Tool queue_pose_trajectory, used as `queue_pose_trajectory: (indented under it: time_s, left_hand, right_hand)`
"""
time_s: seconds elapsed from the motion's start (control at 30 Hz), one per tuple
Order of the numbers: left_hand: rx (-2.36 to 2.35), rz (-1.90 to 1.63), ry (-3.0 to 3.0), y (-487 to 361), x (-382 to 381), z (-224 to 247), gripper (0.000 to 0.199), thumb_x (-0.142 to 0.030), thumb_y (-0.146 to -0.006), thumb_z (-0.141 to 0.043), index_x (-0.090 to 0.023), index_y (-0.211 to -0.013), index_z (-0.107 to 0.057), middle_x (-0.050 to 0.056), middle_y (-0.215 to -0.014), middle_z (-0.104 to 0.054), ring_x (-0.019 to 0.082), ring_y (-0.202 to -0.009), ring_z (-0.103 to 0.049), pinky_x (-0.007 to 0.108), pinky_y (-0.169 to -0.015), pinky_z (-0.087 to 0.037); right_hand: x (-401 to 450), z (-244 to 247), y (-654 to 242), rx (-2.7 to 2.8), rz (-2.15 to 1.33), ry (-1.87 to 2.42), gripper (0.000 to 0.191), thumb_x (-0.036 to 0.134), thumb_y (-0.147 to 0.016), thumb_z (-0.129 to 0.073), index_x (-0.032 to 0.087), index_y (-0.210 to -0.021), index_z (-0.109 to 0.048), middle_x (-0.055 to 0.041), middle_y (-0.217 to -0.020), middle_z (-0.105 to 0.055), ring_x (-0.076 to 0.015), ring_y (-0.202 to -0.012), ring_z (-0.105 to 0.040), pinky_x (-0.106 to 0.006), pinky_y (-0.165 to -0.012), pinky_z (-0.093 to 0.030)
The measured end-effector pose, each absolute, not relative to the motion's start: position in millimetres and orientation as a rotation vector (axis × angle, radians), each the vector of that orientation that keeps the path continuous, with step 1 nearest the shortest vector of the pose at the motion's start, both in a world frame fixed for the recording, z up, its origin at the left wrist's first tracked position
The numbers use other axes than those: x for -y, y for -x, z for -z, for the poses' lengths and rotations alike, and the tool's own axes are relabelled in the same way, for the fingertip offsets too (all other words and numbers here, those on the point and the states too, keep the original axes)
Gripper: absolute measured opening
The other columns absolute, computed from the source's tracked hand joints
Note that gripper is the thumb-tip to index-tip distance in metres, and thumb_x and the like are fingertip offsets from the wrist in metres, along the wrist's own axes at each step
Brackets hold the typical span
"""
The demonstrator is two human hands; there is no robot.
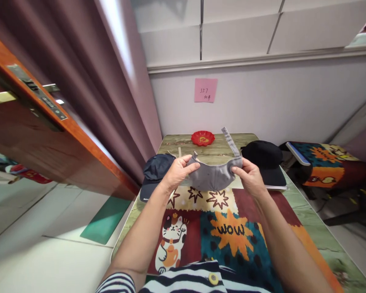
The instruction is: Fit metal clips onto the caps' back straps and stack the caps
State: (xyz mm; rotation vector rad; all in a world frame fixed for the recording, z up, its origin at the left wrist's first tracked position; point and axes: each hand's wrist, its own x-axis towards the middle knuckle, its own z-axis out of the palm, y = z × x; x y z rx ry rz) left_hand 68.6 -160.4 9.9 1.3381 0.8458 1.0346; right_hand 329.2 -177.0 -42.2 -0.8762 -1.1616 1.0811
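A grey cap (212,176) hangs over the table between my two hands. My left hand (180,169) pinches its left edge, thumb on the near side, beside a small buckle-like piece (195,154). At the opposite edge, my right hand (247,174) grips the fabric between thumb and fingers. A loose grey strap (231,142) sticks up from the cap next to my right hand, its end free. Most of the cap's inside and far side is hidden. Close to my left hand lies a navy cap (158,167); a black cap (261,154) rests just beyond my right hand.
A red scalloped dish (203,138) stands at the table's far end. A colourful mat (186,219) covers the near part of the wood-patterned table (320,232). An orange-edged door (79,150) and a curtain are at the left. A pink note (205,90) is on the wall.
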Motion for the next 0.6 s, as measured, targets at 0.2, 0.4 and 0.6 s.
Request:
queue_pose_trajectory:
  time_s: [0.2, 0.4, 0.6]
  left_hand:
    - [-1.010, -0.884, -1.395, -70, 157, 37, 0.036, -0.048, -0.084, -0.067, -0.013, -0.091, -0.068, 0.001, -0.079, -0.066, 0.013, -0.070, -0.058, 0.023, -0.067, -0.042]
    - [-1.054, -0.970, -1.312, -72, 159, 38, 0.032, -0.040, -0.080, -0.068, -0.019, -0.101, -0.056, -0.005, -0.071, -0.057, 0.010, -0.061, -0.051, 0.021, -0.061, -0.037]
    - [-1.074, -1.052, -1.327, -75, 163, 25, 0.030, -0.042, -0.074, -0.074, -0.015, -0.082, -0.065, -0.002, -0.075, -0.060, 0.011, -0.068, -0.052, 0.022, -0.066, -0.038]
  right_hand:
    - [193, 66, -320, 1.218, -1.336, 1.073, 0.034, 0.049, -0.075, -0.079, 0.019, -0.092, -0.076, -0.0039, -0.083, -0.072, -0.0164, -0.070, -0.060, -0.027, -0.063, -0.047]
    - [192, 59, -312, 1.093, -1.285, 1.069, 0.030, 0.048, -0.077, -0.078, 0.021, -0.088, -0.076, -0.0025, -0.077, -0.072, -0.0148, -0.066, -0.060, -0.025, -0.060, -0.046]
    - [194, 54, -321, 0.879, -1.192, 0.992, 0.027, 0.044, -0.077, -0.082, 0.022, -0.090, -0.073, -0.0042, -0.088, -0.075, -0.0163, -0.080, -0.069, -0.028, -0.074, -0.053]
